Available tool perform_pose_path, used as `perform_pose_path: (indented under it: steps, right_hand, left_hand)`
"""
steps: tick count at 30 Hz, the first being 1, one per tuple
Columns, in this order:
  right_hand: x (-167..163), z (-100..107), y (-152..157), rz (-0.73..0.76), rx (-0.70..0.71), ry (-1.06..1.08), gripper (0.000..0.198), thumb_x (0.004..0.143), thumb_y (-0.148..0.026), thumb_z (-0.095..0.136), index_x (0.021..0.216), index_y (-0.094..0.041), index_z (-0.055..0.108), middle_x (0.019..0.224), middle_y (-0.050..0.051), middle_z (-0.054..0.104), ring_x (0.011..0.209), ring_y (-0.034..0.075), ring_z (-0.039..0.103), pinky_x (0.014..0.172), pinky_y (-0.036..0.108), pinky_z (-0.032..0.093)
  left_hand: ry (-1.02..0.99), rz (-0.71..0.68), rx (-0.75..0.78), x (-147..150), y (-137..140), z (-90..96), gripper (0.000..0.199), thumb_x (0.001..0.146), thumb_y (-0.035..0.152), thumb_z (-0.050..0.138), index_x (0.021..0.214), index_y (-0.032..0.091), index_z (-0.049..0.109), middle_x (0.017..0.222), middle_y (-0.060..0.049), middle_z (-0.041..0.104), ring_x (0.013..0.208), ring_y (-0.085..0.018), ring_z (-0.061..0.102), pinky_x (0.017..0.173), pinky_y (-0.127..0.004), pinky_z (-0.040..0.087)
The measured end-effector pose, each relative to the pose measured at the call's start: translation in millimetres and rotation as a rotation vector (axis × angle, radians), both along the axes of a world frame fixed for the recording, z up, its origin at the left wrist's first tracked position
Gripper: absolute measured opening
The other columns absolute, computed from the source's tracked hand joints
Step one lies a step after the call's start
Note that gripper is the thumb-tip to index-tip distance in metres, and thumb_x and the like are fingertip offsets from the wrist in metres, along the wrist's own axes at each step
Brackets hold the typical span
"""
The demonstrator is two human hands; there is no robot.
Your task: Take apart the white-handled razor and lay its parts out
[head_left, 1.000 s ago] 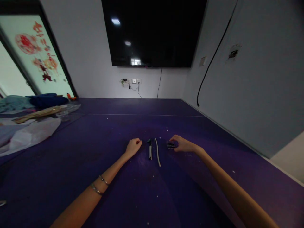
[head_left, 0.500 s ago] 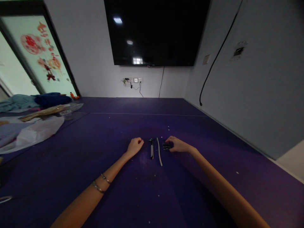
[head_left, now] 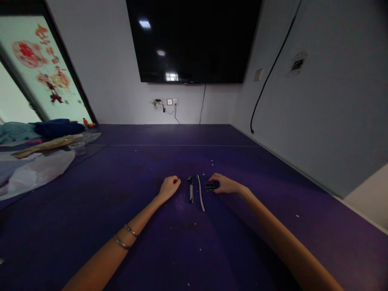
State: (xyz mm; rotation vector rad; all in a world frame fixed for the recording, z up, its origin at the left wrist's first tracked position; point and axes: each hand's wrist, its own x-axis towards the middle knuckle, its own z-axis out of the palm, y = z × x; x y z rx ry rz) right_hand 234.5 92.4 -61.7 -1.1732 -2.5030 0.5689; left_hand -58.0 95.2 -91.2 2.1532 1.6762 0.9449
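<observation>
Thumb and fingers of the right hand [head_left: 224, 184] pinch a small dark item [head_left: 209, 186] at its right end; it looks low and flat, so an edge grip probably suits it better than a full grasp (what exactly it is, and whether it touches the surface below, is too small to tell). The item sits just to the right of a pale, slightly bent strip [head_left: 200, 193], apart from it. Left of the strip lies a razor [head_left: 191, 190], head away from the person and handle toward them, roughly parallel to the strip; such a row likely keeps each piece separate and easy to reach. The left hand [head_left: 170, 186] rests on the purple surface [head_left: 169, 258], beside the razor without touching it, its fingers curled into a loose fist. Nothing shows inside it, and the pose seems to leave the row uncovered. Dark blue cloth [head_left: 59, 129] and whitish plastic [head_left: 39, 171] lie well apart, off to the left.
</observation>
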Motion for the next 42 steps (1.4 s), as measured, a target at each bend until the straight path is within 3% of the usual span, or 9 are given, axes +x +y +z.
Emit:
perform_pose_path:
  steps: [9, 12, 15, 18, 21, 24, 27, 31, 42]
  right_hand:
    - [0.8, -4.9, -2.3, -0.017, -0.002, 0.057, 0.053, 0.061, -0.015, 0.066, 0.113, -0.016, 0.057, 0.11, 0.009, 0.056, 0.102, 0.022, 0.053, 0.092, 0.036, 0.04]
    - [7.1, -8.3, -1.5, -0.094, -0.001, 0.128, 0.052, 0.065, -0.02, 0.065, 0.116, -0.018, 0.055, 0.112, 0.009, 0.057, 0.101, 0.022, 0.055, 0.088, 0.037, 0.045]
    - [22.9, -14.1, 2.1, -0.217, 0.1, 0.164, 0.041, 0.074, -0.023, 0.057, 0.115, -0.017, 0.057, 0.113, 0.01, 0.059, 0.102, 0.022, 0.057, 0.088, 0.038, 0.046]
    - [47.8, -24.7, 6.8, -0.317, 0.264, 0.089, 0.036, 0.08, -0.026, 0.05, 0.113, -0.014, 0.059, 0.115, 0.013, 0.06, 0.108, 0.023, 0.055, 0.096, 0.038, 0.042]
    - [74.0, -39.1, 8.7, -0.407, 0.342, -0.031, 0.038, 0.084, -0.031, 0.046, 0.115, -0.014, 0.059, 0.122, 0.015, 0.057, 0.116, 0.025, 0.051, 0.1, 0.04, 0.039]
    - [91.6, -52.1, 7.0, -0.465, 0.364, -0.094, 0.043, 0.086, -0.037, 0.042, 0.118, -0.013, 0.058, 0.127, 0.015, 0.054, 0.12, 0.026, 0.048, 0.101, 0.042, 0.038]
    - [97.8, -59.1, 4.9, -0.476, 0.373, -0.108, 0.046, 0.088, -0.039, 0.037, 0.119, -0.012, 0.058, 0.129, 0.015, 0.053, 0.121, 0.025, 0.047, 0.103, 0.041, 0.037]
    - [96.7, -60.8, 4.3, -0.475, 0.381, -0.11, 0.046, 0.088, -0.039, 0.038, 0.12, -0.012, 0.058, 0.128, 0.014, 0.054, 0.121, 0.025, 0.047, 0.103, 0.041, 0.037]
    - [94.1, -60.7, 1.8, -0.487, 0.36, -0.066, 0.047, 0.087, -0.04, 0.039, 0.12, -0.012, 0.058, 0.129, 0.015, 0.053, 0.123, 0.026, 0.045, 0.104, 0.042, 0.036]
  left_hand:
    - [0.022, 0.007, -0.001, 0.6, 0.0, -2.6, 0.031, 0.08, 0.03, 0.044, 0.055, 0.016, 0.054, 0.052, 0.003, 0.048, 0.05, -0.01, 0.043, 0.052, -0.022, 0.025]
    - [0.029, 0.01, 0.012, -0.4, 1.6, -2.4, 0.032, 0.081, 0.031, 0.043, 0.055, 0.016, 0.054, 0.053, 0.002, 0.049, 0.051, -0.01, 0.044, 0.052, -0.022, 0.027]
    - [0.045, 0.033, 0.035, -8.3, 6.4, 1.3, 0.034, 0.084, 0.035, 0.039, 0.06, 0.017, 0.055, 0.056, 0.002, 0.051, 0.053, -0.012, 0.047, 0.053, -0.022, 0.031]
    - [0.086, 0.082, 0.072, -25.0, 14.2, 7.4, 0.028, 0.085, 0.032, 0.038, 0.072, 0.017, 0.058, 0.068, -0.001, 0.058, 0.063, -0.014, 0.053, 0.062, -0.024, 0.037]
    - [0.148, 0.104, 0.114, -45.0, 22.9, 10.4, 0.02, 0.081, 0.026, 0.044, 0.084, 0.016, 0.06, 0.091, -0.008, 0.062, 0.089, -0.02, 0.055, 0.08, -0.031, 0.04]
    - [0.237, 0.135, 0.133, -60.9, 30.7, 5.8, 0.031, 0.081, 0.029, 0.047, 0.105, 0.013, 0.059, 0.117, -0.016, 0.055, 0.112, -0.03, 0.046, 0.093, -0.043, 0.033]
    - [0.449, 0.173, 0.09, -70.3, 36.7, -2.8, 0.045, 0.087, 0.035, 0.036, 0.124, 0.012, 0.049, 0.136, -0.018, 0.041, 0.127, -0.034, 0.033, 0.099, -0.05, 0.027]
    - [0.533, 0.147, -0.012, -76.4, 41.0, -9.8, 0.05, 0.089, 0.039, 0.031, 0.129, 0.013, 0.047, 0.137, -0.017, 0.042, 0.128, -0.035, 0.033, 0.1, -0.051, 0.027]
    - [0.536, 0.136, -0.04, -81.7, 41.8, -13.9, 0.052, 0.089, 0.04, 0.029, 0.132, 0.014, 0.044, 0.14, -0.016, 0.038, 0.132, -0.034, 0.028, 0.103, -0.05, 0.025]
